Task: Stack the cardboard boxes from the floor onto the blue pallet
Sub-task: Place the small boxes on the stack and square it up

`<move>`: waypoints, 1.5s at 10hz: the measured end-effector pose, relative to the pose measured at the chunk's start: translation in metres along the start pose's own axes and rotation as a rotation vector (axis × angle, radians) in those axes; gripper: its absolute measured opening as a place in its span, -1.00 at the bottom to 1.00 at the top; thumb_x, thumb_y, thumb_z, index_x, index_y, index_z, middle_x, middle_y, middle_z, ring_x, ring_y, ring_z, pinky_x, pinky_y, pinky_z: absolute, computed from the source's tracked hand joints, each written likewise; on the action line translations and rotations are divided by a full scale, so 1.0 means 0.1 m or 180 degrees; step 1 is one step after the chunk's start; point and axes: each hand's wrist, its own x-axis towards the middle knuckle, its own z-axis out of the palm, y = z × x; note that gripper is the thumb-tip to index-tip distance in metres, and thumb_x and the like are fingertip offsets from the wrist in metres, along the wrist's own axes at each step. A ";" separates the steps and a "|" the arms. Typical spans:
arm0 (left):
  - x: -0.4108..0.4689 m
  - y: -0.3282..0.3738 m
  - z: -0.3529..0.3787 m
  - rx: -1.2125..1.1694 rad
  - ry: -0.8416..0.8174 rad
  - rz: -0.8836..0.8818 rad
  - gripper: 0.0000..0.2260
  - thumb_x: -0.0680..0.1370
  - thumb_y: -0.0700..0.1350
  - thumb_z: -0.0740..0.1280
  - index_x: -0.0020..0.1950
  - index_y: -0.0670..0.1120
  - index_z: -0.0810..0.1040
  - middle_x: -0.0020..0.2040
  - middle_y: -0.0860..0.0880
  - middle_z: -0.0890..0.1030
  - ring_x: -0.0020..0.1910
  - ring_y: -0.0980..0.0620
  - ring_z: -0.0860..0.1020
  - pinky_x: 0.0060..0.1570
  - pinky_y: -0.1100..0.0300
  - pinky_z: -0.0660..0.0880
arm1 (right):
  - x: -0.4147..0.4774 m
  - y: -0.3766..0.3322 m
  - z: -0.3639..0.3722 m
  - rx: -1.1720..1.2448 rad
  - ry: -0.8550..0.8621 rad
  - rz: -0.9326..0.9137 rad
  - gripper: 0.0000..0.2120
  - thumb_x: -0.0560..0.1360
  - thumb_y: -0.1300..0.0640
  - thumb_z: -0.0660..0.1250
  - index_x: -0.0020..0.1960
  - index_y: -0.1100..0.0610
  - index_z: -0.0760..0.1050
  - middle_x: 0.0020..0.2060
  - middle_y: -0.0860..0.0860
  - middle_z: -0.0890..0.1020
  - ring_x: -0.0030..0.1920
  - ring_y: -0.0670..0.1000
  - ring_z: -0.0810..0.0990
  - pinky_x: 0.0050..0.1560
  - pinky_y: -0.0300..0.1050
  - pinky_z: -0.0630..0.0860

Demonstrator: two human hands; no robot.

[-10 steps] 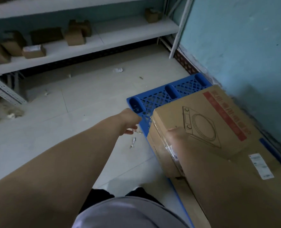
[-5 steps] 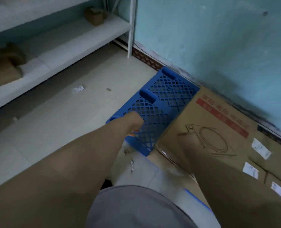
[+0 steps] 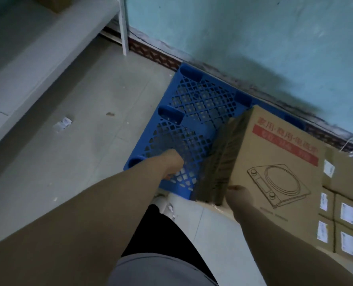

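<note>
The blue pallet (image 3: 194,112) lies on the floor against the teal wall, its grid top bare on the left. A large cardboard box (image 3: 274,162) with a red band and a cooker drawing sits tilted over the pallet's right part, its dark left side showing. My right hand (image 3: 238,193) grips the box at its near left corner. My left hand (image 3: 171,164) hovers over the pallet's near left area, fingers hanging down, with nothing seen in it. Several smaller cardboard boxes (image 3: 349,215) with white labels are packed together at the right, under and beside the large box.
A white shelf unit (image 3: 47,38) runs along the left, its post (image 3: 124,27) standing near the wall corner. Paper scraps (image 3: 63,123) lie on the tiled floor (image 3: 88,141). The wall (image 3: 254,38) is right behind the pallet.
The view has swung right toward the wall. The large box has tipped up, showing its left side, and sits further along the pallet. My left hand has moved over the pallet grid.
</note>
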 end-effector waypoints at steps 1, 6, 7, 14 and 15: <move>0.23 0.10 -0.16 0.0117 -0.0239 -0.0060 -0.79 0.62 -0.22 0.20 0.22 -0.18 0.50 0.01 -0.09 0.51 -0.26 0.03 0.49 -0.04 0.07 0.53 | 0.15 -0.21 0.09 -0.0190 -0.0003 0.0067 -0.70 0.47 0.26 0.25 0.18 0.25 0.51 0.00 0.19 0.59 -0.03 0.19 0.56 0.01 -0.01 0.54; 1.69 1.39 0.22 0.0345 -0.1337 0.0426 -0.49 0.63 -0.01 0.25 0.55 0.01 0.19 0.43 -0.06 0.40 0.32 -0.06 0.44 0.22 0.00 0.46 | 0.50 -0.18 0.70 -0.0231 0.1100 0.0473 -0.37 0.45 0.01 0.34 0.48 0.00 0.22 0.48 0.03 0.21 0.44 0.14 0.23 0.34 0.19 0.28; 1.98 1.29 0.57 0.0519 -0.1598 0.0339 -0.45 0.60 0.08 0.27 0.55 0.08 0.16 0.50 -0.01 0.29 0.39 -0.06 0.37 0.20 -0.03 0.45 | 0.63 0.00 0.98 -0.0807 0.1669 0.0350 -0.29 0.45 0.09 0.38 0.52 0.01 0.14 0.54 0.06 0.15 0.54 0.08 0.10 0.44 0.17 0.19; 2.11 0.91 1.55 0.0210 -0.1901 -0.0044 -0.44 0.66 0.01 0.12 0.55 0.28 -0.10 0.44 0.00 0.39 0.31 -0.10 0.45 0.19 -0.13 0.51 | 0.87 0.41 1.17 -0.1443 0.2133 0.0188 0.15 0.22 0.45 0.46 0.56 -0.14 -0.07 0.56 0.03 0.10 0.56 0.13 0.01 0.47 0.27 0.05; 2.15 0.95 1.56 0.0233 -0.1896 0.0002 -0.45 0.67 -0.01 0.10 0.56 0.26 -0.10 0.44 -0.01 0.38 0.30 -0.10 0.45 0.19 -0.14 0.51 | 0.90 0.39 1.16 -0.1386 0.2128 0.0208 0.15 0.21 0.49 0.40 0.55 -0.15 -0.10 0.56 0.02 0.08 0.56 0.13 0.00 0.47 0.27 0.01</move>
